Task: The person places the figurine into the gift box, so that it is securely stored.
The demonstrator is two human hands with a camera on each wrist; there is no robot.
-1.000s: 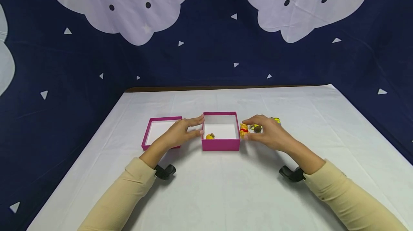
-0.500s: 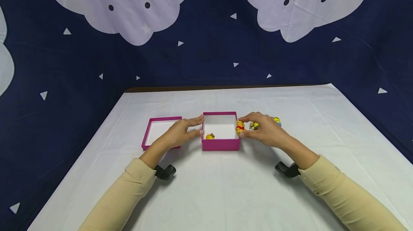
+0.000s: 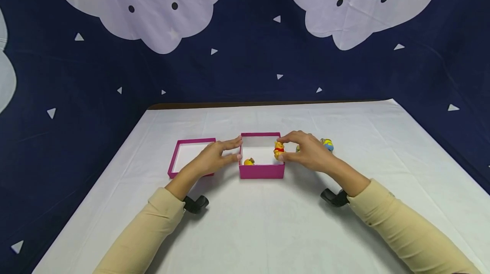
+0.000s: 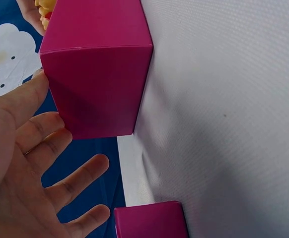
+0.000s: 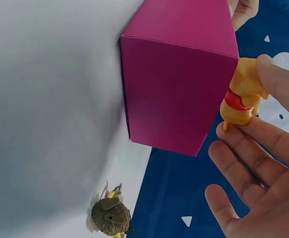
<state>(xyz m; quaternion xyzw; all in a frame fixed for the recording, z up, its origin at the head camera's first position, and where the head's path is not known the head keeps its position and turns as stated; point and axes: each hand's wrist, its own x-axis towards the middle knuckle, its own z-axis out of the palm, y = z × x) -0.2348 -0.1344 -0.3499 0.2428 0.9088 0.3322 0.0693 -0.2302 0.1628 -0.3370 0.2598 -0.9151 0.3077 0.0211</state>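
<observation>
A magenta box (image 3: 262,172) with a white inside stands uncovered on the table. My left hand (image 3: 214,157) touches its left side, thumb and fingers fairly straight; in the left wrist view the fingertips (image 4: 60,139) meet the box edge. Between thumb and fingers, my right hand (image 3: 311,153) pinches a yellow toy bear figurine (image 3: 279,150) in a red shirt. The bear is over the box's right rim, beside the upper edge in the right wrist view. Inside the box, at the front left, lies a small yellow figure (image 3: 249,161), partly hidden by the front wall.
Left of the box lies a shallow magenta lid (image 3: 196,141), white inside up, partly behind the left hand. A yellow-and-blue toy figure (image 3: 327,144) lies beyond the right hand. A brown-topped figure (image 5: 109,216) is near the box. White cloth (image 3: 252,223) covers the table.
My right hand has carried the bear leftward and up, from beside the box to over its right rim. The left hand and box have stayed put.
</observation>
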